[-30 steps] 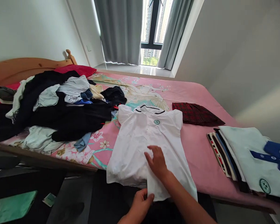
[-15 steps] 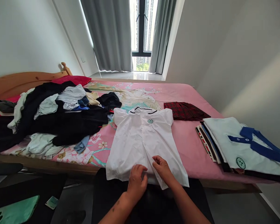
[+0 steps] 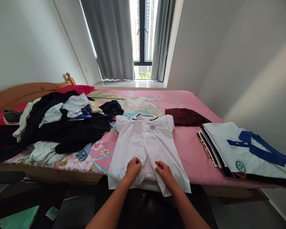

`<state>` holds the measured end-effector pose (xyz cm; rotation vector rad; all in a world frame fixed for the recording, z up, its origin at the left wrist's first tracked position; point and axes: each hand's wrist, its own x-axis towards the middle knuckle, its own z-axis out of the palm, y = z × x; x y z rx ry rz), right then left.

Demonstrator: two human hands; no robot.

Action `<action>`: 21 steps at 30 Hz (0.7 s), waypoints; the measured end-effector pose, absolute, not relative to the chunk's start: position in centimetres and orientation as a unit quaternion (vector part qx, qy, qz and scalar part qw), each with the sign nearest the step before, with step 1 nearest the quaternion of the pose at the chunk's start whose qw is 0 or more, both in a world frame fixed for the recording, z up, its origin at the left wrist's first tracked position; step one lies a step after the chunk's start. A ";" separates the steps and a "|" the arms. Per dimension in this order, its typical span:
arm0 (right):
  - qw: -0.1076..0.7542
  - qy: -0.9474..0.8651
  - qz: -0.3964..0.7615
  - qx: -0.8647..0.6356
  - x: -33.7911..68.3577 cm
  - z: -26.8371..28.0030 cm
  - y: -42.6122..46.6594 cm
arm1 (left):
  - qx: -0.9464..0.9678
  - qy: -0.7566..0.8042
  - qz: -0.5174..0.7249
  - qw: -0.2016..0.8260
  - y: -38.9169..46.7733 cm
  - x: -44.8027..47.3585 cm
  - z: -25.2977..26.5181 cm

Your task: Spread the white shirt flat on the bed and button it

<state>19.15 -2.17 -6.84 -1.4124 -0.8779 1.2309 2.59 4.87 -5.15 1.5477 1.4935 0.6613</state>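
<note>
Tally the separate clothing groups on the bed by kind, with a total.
White shirt laid flat, both hands on it: 1
Red plaid garment: 1
Folded stack: 1
Unsorted pile: 1
Total: 4

Bedroom interior. White walls (image 3: 228,47) enclose a wooden-framed bed (image 3: 33,92) covered by a pink floral sheet (image 3: 193,143). Grey curtains (image 3: 114,38) flank a tall dark-framed window (image 3: 141,31) admitting daylight. Dark floor (image 3: 73,203) lies below the bed's near edge.
</note>
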 end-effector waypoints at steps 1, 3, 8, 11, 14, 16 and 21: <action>0.507 -0.373 0.505 -0.591 19.0 -7.0 -2.2 | 0.596 0.601 0.279 0.454 5.4 1.8 -5.1; 0.475 -0.420 0.477 -0.608 18.6 -7.1 -2.3 | 0.544 0.599 0.311 0.498 6.2 0.3 -4.9; 0.288 -0.624 0.282 -0.669 16.9 -6.6 -2.9 | 0.473 0.566 0.372 0.563 5.8 -1.1 -3.6; 0.229 -0.644 0.233 -0.692 16.5 -6.4 -2.7 | 0.483 0.537 0.370 0.584 4.9 -0.1 -2.8; 0.225 -0.630 0.237 -0.705 16.8 -6.6 -2.3 | 0.571 0.522 0.318 0.549 3.8 1.2 -3.0; 0.228 -0.622 0.236 -0.711 17.1 -6.9 -2.0 | 0.632 0.518 0.274 0.508 3.1 1.9 -3.8; 0.210 -0.611 0.223 -0.730 17.1 -6.9 -1.3 | 0.699 0.513 0.233 0.440 1.9 2.3 -5.7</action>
